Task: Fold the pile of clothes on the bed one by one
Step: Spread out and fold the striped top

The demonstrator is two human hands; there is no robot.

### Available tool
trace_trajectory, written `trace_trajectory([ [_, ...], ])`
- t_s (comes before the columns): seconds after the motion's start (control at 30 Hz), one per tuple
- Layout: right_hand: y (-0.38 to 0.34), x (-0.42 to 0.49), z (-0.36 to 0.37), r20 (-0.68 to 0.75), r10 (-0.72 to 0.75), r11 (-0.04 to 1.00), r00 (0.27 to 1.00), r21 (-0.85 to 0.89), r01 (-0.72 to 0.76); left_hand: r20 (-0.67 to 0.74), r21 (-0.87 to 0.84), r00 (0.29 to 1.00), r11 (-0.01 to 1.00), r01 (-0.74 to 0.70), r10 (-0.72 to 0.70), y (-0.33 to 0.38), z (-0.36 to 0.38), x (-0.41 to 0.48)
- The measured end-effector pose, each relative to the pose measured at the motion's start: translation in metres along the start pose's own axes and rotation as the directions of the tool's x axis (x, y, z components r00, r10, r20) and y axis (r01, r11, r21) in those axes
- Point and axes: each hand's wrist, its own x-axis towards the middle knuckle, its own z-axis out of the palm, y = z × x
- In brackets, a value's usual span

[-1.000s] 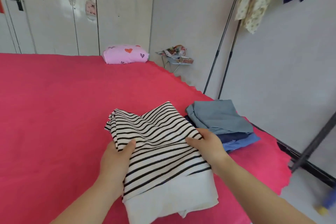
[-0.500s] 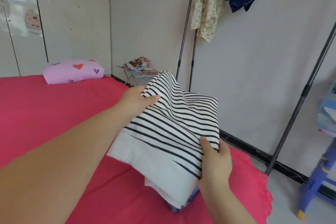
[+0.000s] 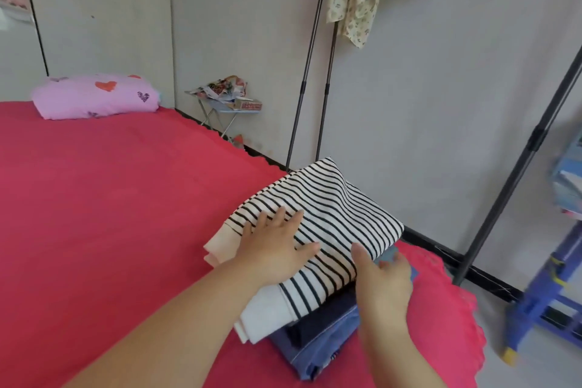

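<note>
Plainly, from the head view, a folded black-and-white striped cotton top (image 3: pixel 330 214) lay on a stack of folded blue and navy denim clothes (image 3: pixel 321 346) at the right edge of the red-covered bed (image 3: pixel 110 214). The left hand (image 3: pixel 277 249) rested flat on the top, its fingers straight and spread. The right hand (image 3: pixel 382 286) touched the stack's right side, thumb against the striped cloth; whether it pinched anything could not be told. A pink heart-printed pillow (image 3: pixel 94 96) sat at the bed's far end.
</note>
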Motion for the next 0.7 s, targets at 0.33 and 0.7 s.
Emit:
trace_trajectory([
  [0.33, -0.042, 0.086, 0.046, 0.734, -0.424, 0.097, 0.531, -0.546, 0.832, 0.009, 0.025, 1.000, 0.999, -0.028, 0.028, 0.005, 0.002, 0.011],
  [0.7, 0.037, 0.173, 0.065, 0.523, -0.015, 0.357, 0.852, -0.793, 0.493, 0.119, 0.120, 0.993, 0.992, -0.025, 0.011, -0.002, 0.027, 0.049],
])
